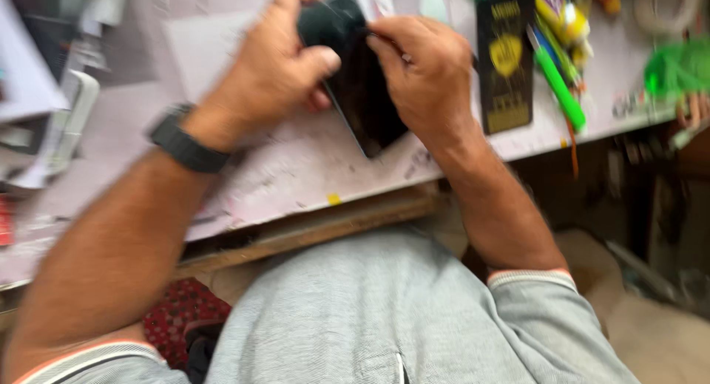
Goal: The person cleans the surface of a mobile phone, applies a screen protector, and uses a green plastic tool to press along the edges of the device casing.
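A black smartphone [367, 96] lies slanted on the pale worktable [296, 170], its lower corner near the front edge. My left hand [277, 62] grips the phone's upper end, thumb pressed on its dark top part. My right hand [425, 73] lies over the phone's right side, fingers curled onto its edge. A black watch [185, 141] is on my left wrist. The picture is motion-blurred, so fine detail on the phone is not visible.
A black card with a yellow emblem [505, 62] lies right of the phone. Beside it are green and yellow tools [560, 85] and a green tangle [677, 66]. White devices and papers [63, 121] pile up at the left. The table's wooden edge [325, 225] runs in front.
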